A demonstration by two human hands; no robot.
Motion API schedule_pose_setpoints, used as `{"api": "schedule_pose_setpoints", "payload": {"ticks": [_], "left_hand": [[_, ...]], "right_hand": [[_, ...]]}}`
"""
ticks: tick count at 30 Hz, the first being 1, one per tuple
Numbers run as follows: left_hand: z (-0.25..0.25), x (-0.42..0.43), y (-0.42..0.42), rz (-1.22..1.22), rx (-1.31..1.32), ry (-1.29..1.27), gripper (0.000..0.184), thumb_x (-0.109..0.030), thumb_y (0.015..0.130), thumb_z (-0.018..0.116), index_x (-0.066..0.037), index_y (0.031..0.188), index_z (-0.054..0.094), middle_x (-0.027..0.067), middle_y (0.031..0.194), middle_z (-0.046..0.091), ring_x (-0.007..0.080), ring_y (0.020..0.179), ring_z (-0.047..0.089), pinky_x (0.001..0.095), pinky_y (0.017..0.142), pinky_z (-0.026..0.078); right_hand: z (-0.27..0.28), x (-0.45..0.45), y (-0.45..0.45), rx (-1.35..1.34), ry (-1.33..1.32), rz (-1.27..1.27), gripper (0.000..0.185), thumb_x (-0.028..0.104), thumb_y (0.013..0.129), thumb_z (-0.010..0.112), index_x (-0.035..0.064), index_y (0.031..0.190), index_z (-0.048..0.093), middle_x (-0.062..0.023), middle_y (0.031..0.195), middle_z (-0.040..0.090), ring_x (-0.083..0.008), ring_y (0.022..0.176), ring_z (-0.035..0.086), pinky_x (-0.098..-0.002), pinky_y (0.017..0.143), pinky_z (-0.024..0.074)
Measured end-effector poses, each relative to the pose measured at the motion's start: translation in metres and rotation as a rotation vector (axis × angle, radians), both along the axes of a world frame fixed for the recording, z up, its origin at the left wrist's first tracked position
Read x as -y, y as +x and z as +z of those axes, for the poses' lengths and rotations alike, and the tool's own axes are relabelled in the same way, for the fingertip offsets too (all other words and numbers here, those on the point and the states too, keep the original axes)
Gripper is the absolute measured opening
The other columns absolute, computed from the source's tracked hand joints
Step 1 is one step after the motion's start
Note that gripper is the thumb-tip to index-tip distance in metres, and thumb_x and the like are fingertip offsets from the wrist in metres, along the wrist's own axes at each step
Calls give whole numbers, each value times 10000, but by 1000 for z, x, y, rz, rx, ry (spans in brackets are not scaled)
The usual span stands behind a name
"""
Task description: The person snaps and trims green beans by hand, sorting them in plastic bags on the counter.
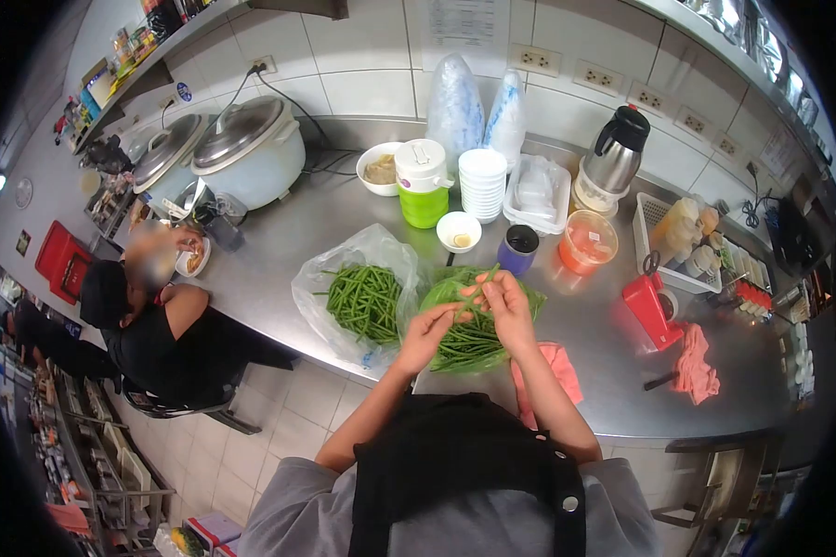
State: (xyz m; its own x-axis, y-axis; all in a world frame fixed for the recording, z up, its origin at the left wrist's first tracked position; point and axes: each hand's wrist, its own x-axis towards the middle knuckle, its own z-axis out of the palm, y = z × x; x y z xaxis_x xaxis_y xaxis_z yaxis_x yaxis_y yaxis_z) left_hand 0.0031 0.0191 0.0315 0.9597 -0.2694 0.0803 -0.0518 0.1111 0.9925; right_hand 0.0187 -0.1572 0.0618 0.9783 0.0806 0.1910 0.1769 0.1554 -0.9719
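Between my two hands is a green bean (475,293), pinched at both ends above the steel counter. My left hand (429,336) has its fingers closed on the lower end. My right hand (508,308) grips the upper end, a little higher and to the right. Beneath them lies a green plastic bag (537,299) with a heap of long green beans (469,348) in it. To the left, a clear plastic bag (308,290) stands open around a pile of short bean pieces (362,302).
Behind the bags stand a white-and-green jug (423,190), a small white bowl (459,231), a purple tumbler (517,251) and an orange-filled tub (586,243). Pink cloths (697,367) and a red box (652,313) lie right. A seated person (172,325) eats at the left. Large cookers (246,153) stand behind.
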Motion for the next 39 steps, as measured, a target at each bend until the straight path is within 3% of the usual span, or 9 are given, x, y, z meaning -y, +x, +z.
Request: {"api": "schedule_pose_setpoints", "payload": {"ticks": [9,17,22,25,27,28,30,33,39], "left_hand": [[0,1,-7,-87,-14,105,210,-154,956,587,16,1052,665,68,950,705,137,899,645,304,834,491],[0,-1,-21,41,838,651,186,-62,774,670,-61,960,655,82,787,555,259,795,577,370,754,432],[-35,-9,-19,-18,998,923,151,-127,793,595,-76,930,635,58,860,572,233,890,587,361,825,432],[-48,-11,-12,124,834,911,183,-163,808,564,-82,951,642,63,907,607,234,939,599,373,848,435],[-83,13,-20,302,723,1674,255,-176,822,549,-73,1035,643,94,964,630,256,966,600,413,860,434],[-82,10,-19,372,686,1103,283,-171,825,541,-64,1069,637,111,999,637,272,979,602,435,862,436],[-77,-1,-13,414,616,540,312,-166,829,533,-55,1104,632,129,1034,644,287,992,603,457,865,438],[-73,-25,-12,54,542,1145,297,-108,849,518,-33,1115,628,149,1098,646,317,1022,610,431,841,470],[-72,-34,-16,139,592,1087,259,-125,833,587,-65,1073,665,128,1119,635,289,1054,587,431,889,449]], "right_hand": [[-7,2,-11,7,-46,-137,146,158,1041,429,51,1104,505,-68,937,685,-71,714,538,-213,628,427],[17,-12,-38,37,-263,-243,139,142,1044,413,59,1092,513,-50,864,635,-53,648,488,-187,592,398],[103,-30,-61,738,-140,-476,146,48,1011,417,59,1125,509,-109,975,640,-81,688,531,-203,625,432],[111,-48,-53,1002,-262,-201,236,6,901,552,22,1137,554,-165,1116,664,-252,876,662,-296,763,517],[107,-76,-37,926,-461,-70,253,20,880,587,31,1132,606,-184,1134,654,-335,946,656,-367,796,525],[90,-93,-24,849,-481,-43,234,40,891,589,45,1121,637,-201,1126,649,-362,954,646,-395,790,522],[27,-84,-4,611,-605,45,250,50,881,601,43,1128,640,-193,1127,649,-366,957,640,-401,795,519],[-7,-45,5,219,-782,148,246,78,874,614,30,1113,650,-187,1096,658,-377,942,638,-419,783,515],[-65,2,-3,99,-1292,214,250,143,842,690,66,1080,684,-162,1193,645,-322,1087,614,-392,894,494]]}}
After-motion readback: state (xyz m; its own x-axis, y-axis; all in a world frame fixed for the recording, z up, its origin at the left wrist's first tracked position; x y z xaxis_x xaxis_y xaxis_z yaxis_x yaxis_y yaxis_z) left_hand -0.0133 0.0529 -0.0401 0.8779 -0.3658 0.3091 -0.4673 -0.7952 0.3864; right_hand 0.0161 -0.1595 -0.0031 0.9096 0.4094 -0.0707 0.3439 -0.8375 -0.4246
